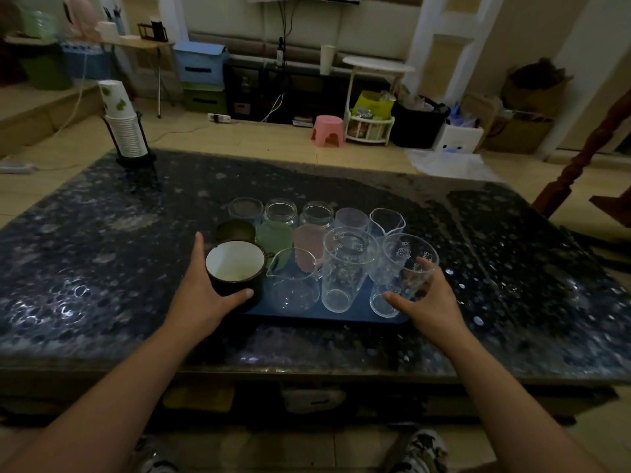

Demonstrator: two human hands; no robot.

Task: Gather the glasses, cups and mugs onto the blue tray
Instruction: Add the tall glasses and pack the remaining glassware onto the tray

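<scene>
Fingers (247,293) of the left hand (201,295) curl around a dark mug (235,271); the right hand (432,302) grips a clear glass (401,274). Both stand on the blue tray (341,317), with more glasses crowded just beyond, on the dark worktop (102,250).

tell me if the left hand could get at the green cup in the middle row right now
Probably not easily: the left hand grips the dark mug, and that mug and the spouted glass jug stand in front of the green cup.
</scene>
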